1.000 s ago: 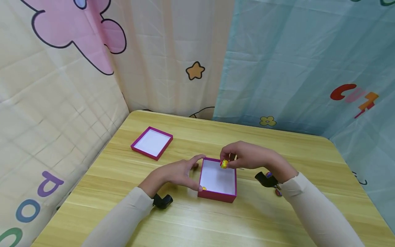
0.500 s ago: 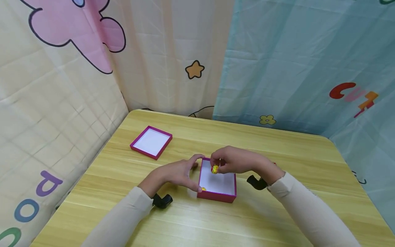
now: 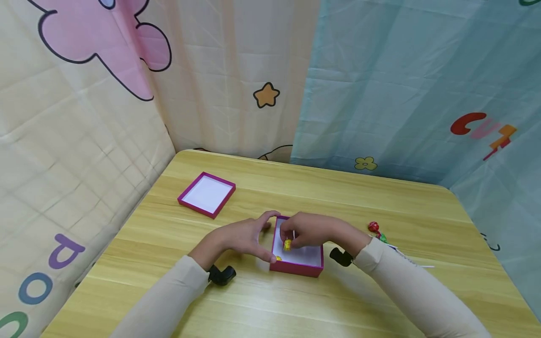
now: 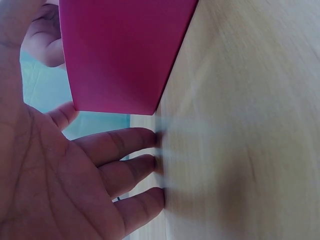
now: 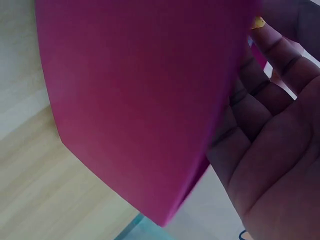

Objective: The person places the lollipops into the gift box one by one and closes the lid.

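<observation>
A magenta square box [image 3: 296, 268] with a white inside sits on the table, its top uncovered. My left hand [image 3: 243, 238] holds its left side, thumb at the near corner and index finger at the far corner. In the left wrist view the other fingers [image 4: 137, 182] rest on the tabletop beside the box wall. My right hand [image 3: 310, 229] reaches into the box and pinches a yellow-wrapped lollipop [image 3: 287, 244] close over the bottom. Another yellow-wrapped candy [image 3: 278, 258] lies in the near left corner, partly hidden by the left thumb.
The matching magenta lid [image 3: 207, 194] lies inside up at the back left. To the right are a red lollipop [image 3: 373, 226] and a green one [image 3: 382, 237] with white sticks, partly behind the right sleeve. Printed curtains [image 3: 236, 56] hang behind the wooden table [image 3: 270, 178].
My right hand has moved left and down into the box with the yellow lollipop. The red and green lollipops have come into sight past the right forearm. The left hand keeps its place.
</observation>
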The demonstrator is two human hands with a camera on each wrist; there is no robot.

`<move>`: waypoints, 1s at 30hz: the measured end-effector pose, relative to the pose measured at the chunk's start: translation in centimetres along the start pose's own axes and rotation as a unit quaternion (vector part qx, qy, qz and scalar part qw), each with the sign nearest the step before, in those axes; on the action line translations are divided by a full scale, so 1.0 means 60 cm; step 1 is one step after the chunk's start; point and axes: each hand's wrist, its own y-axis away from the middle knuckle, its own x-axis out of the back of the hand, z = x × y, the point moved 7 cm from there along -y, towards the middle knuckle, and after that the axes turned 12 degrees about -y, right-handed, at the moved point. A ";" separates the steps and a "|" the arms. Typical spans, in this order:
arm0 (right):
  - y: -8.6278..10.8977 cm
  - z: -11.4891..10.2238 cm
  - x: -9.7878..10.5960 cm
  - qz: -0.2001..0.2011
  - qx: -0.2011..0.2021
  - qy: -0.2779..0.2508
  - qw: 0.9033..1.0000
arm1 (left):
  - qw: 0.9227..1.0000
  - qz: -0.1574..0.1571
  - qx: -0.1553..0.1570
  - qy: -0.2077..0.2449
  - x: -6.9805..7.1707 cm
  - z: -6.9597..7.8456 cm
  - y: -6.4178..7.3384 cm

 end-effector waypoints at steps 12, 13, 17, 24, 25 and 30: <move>-0.010 0.023 -0.028 -0.016 -0.048 0.001 0.999 | 1.000 -0.001 0.002 -0.006 -0.003 0.000 0.002; -0.010 0.023 -0.028 -0.016 -0.048 0.002 0.999 | 1.000 0.000 0.002 -0.005 -0.002 0.000 0.002; -0.013 0.023 -0.030 -0.016 -0.043 0.008 0.999 | 1.000 0.002 0.005 -0.005 -0.001 -0.001 0.002; -0.011 0.029 -0.034 -0.019 -0.057 -0.002 0.998 | 1.000 0.007 0.003 -0.011 -0.001 -0.002 0.001; -0.011 0.029 -0.034 -0.021 -0.058 -0.005 0.998 | 1.000 0.007 0.002 -0.013 -0.001 -0.003 0.000; -0.011 0.026 -0.037 -0.033 -0.052 -0.020 0.998 | 1.000 0.007 0.003 -0.016 0.000 -0.003 0.001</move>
